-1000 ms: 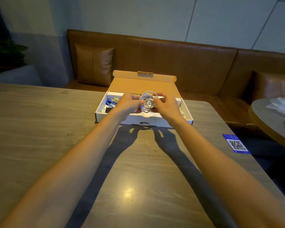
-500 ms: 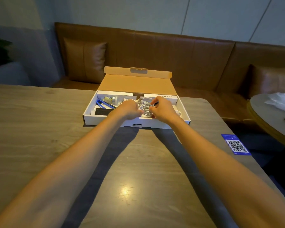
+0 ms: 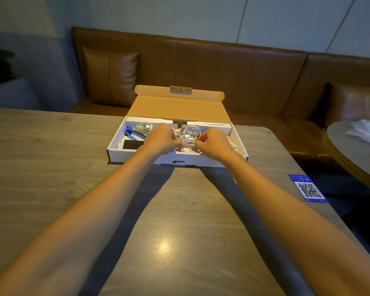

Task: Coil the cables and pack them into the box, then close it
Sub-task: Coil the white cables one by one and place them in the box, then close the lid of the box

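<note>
- Over the box [image 3: 122,155], left hand [image 3: 161,139] and right hand [image 3: 214,144] each pinch the coil [image 3: 188,135], apparently to seat it inside.
- Lid [image 3: 177,107] stands back, seemingly for access.

The box [image 3: 137,155] is seen in white, its lid [image 3: 177,108] in tan; the cables [image 3: 188,135] are white. The desk [image 3: 51,157] is grained grey-brown, and a blue card [image 3: 307,188] is QR-patterned.
</note>
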